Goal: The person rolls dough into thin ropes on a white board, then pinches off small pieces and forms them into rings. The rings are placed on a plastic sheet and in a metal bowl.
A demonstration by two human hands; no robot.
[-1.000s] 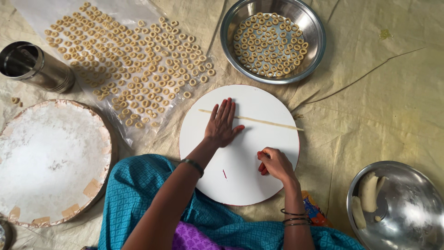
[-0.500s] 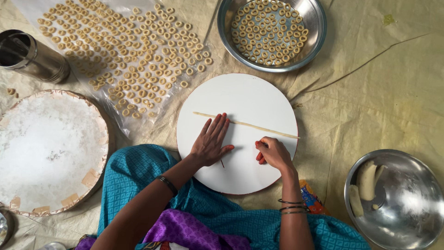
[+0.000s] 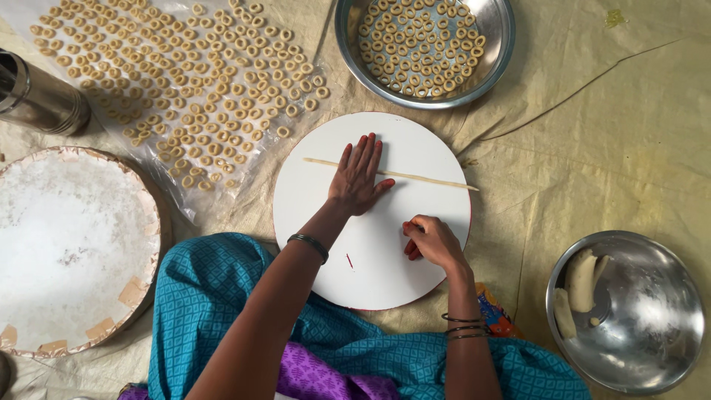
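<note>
Head view, nearest first: the right hand [image 3: 432,241] rests curled on the round white board [image 3: 385,274], its grip closed, on what cannot be told. Just beyond, the left hand [image 3: 357,178] lies flat, fingers spread, pressing on the thin dough rope [image 3: 429,178] that stretches across the board. Farther off sit a steel bowl of dough rings [image 3: 422,46] and loose rings on a plastic sheet [image 3: 189,81].

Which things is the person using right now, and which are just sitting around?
In use:
- left hand flat on the thin dough strand
- round white board underneath
- right hand, curled on the board

Sitting around:
- dough rings on the plastic sheet
- steel pan of rings
- steel bowl with dough pieces
- floury round tray
- steel container
</note>
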